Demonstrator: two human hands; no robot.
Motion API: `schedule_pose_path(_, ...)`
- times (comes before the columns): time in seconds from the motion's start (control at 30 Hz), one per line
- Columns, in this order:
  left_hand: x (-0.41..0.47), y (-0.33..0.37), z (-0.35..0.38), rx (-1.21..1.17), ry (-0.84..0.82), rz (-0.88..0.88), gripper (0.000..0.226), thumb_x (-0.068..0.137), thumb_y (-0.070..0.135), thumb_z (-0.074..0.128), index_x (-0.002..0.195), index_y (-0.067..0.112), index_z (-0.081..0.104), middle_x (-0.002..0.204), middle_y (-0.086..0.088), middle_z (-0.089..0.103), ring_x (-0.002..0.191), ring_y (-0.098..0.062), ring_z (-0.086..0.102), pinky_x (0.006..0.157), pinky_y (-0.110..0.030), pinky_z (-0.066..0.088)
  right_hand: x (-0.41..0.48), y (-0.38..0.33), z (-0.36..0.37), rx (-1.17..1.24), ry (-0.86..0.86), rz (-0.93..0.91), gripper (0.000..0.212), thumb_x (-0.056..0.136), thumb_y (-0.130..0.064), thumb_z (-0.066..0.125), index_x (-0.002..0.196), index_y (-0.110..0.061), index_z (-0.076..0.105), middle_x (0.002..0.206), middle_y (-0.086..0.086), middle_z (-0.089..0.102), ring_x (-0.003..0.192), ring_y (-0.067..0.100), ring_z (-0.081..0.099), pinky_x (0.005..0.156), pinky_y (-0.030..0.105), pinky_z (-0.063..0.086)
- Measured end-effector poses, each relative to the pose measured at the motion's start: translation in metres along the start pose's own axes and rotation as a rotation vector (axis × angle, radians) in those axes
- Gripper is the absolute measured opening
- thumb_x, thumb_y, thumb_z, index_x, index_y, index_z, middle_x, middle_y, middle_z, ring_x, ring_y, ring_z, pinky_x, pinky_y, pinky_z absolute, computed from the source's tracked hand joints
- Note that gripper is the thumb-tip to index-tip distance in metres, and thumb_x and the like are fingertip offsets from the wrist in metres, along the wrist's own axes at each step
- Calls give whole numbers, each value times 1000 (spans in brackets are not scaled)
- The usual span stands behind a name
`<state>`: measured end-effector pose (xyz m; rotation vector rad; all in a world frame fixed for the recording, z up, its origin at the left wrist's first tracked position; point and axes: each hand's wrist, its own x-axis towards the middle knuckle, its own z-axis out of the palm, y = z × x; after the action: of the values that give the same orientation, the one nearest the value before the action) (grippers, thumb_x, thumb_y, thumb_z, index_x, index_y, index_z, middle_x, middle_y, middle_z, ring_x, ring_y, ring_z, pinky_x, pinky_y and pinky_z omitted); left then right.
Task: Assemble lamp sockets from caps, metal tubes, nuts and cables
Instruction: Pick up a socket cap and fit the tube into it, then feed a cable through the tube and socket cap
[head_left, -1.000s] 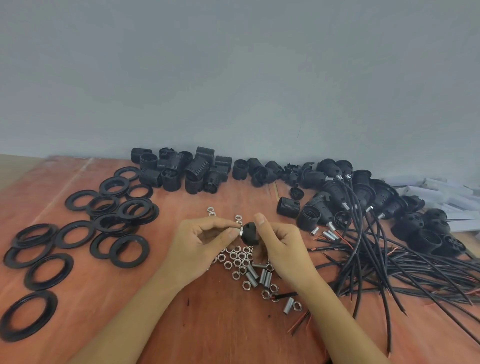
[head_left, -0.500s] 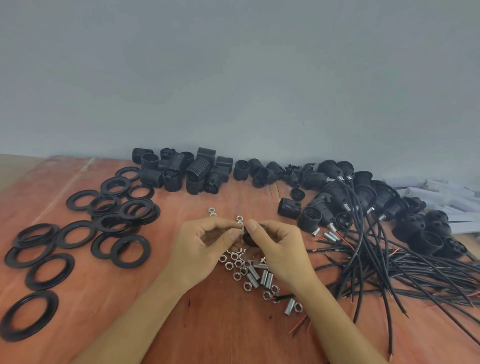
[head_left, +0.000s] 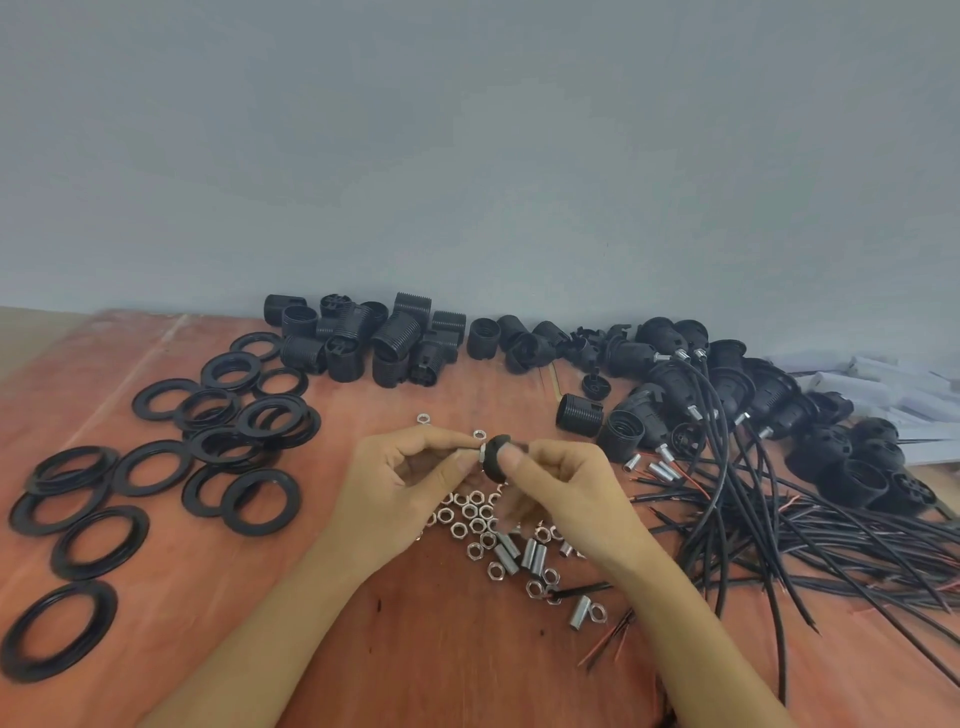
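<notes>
- Left hand (head_left: 410, 483) pinches a silver nut (head_left: 482, 450) between thumb and forefinger, just above the loose nuts (head_left: 470, 514).
- Right hand (head_left: 566, 493) grips a black cap (head_left: 500, 445), which touches that nut.

Rings (head_left: 156, 467) lie left, nuts (head_left: 475, 519) centre, cables (head_left: 779, 519) right.

Brightness: I get soft, even, moderately bright light; nothing is blown out.
Source: diffuse, and I can't place it.
Shadows: faint, soft-edged ones lie under the left hand (head_left: 410, 488) and right hand (head_left: 566, 493) on the table (head_left: 415, 649).
Glare: small glints on the nuts (head_left: 470, 512) and metal tubes (head_left: 530, 553).
Blur: the right hand's lower fingers are smeared; the whole frame is slightly soft.
Distortion: wide-angle bowing curves the table's far edge; the wall (head_left: 467, 156) shades unevenly.
</notes>
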<state>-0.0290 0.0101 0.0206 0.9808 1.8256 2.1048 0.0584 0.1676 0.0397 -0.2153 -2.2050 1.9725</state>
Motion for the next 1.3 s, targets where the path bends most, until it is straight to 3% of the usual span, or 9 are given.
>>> schedule_pose_path(0.13, -1, 0, 5, -10, -22, -3, 15, 78, 16, 68, 93, 12, 74, 76, -6, 76, 68, -15, 72, 65, -18, 55, 5, 7, 6, -152, 88, 21, 91, 81, -73, 39, 71, 15, 64, 49, 18, 61, 39, 15, 57, 43, 18, 43)
schedule_pose_path(0.27, 0, 1, 2, -52, -5, -3, 16, 77, 13, 69, 92, 10, 73, 80, -6, 76, 71, -15, 73, 65, -17, 55, 2, 3, 0, -29, 29, -120, 42, 79, -43, 69, 108, -13, 69, 77, 6, 73, 62, 16, 68, 46, 27, 48)
schedule_pose_path(0.47, -2, -1, 5, -33, -51, -9, 14, 79, 12, 68, 91, 10, 73, 74, -7, 75, 65, -16, 71, 63, -20, 56, 4, 5, 4, -152, 116, 8, 77, 81, -70, 45, 52, 0, 58, 43, 8, 58, 36, 10, 51, 45, 14, 39)
schedule_pose_path(0.57, 0, -1, 3, -38, -20, -5, 14, 78, 14, 69, 91, 11, 74, 75, -9, 75, 66, -17, 71, 64, -21, 56, 3, 1, -7, -62, 29, -89, 18, 84, -44, 72, 83, -27, 74, 79, 8, 72, 64, 22, 66, 57, 32, 52)
schedule_pose_path(0.63, 1, -1, 1, -57, 0, -6, 14, 78, 13, 68, 90, 11, 74, 76, -9, 75, 66, -16, 71, 64, -21, 56, 2, 1, -10, -31, -16, -106, 25, 76, -33, 81, 98, -27, 75, 90, 10, 74, 73, 28, 70, 66, 49, 55)
schedule_pose_path(0.83, -2, -3, 5, 7, -17, -2, 16, 79, 15, 68, 92, 9, 73, 76, -6, 75, 67, -15, 71, 66, -20, 55, 4, 6, 3, -153, 83, 10, 68, 84, -67, 49, 41, -14, 49, 45, 18, 57, 37, 18, 53, 43, 19, 37)
schedule_pose_path(0.97, 1, 0, 3, -29, 26, 8, 14, 78, 12, 68, 91, 11, 73, 81, -4, 76, 69, -15, 72, 67, -20, 56, 4, 4, -4, -73, 52, -138, 37, 81, -45, 72, 101, -13, 72, 80, 5, 74, 62, 13, 64, 54, 16, 46)
schedule_pose_path(1.17, 0, -2, 2, 35, 31, 25, 14, 78, 15, 69, 91, 11, 74, 83, -2, 76, 73, -14, 72, 69, -19, 56, 1, 4, -1, -206, 2, -72, 51, 85, -58, 53, 57, -18, 69, 47, -4, 59, 40, 5, 46, 44, 14, 36)
schedule_pose_path(1.3, 1, -4, 0, 20, 69, 26, 13, 80, 18, 67, 91, 15, 74, 72, -5, 74, 64, -14, 70, 62, -19, 55, 0, 0, -37, -663, 64, -1, 31, 87, -60, 56, 78, -33, 67, 70, -9, 68, 56, 3, 59, 54, 16, 47)
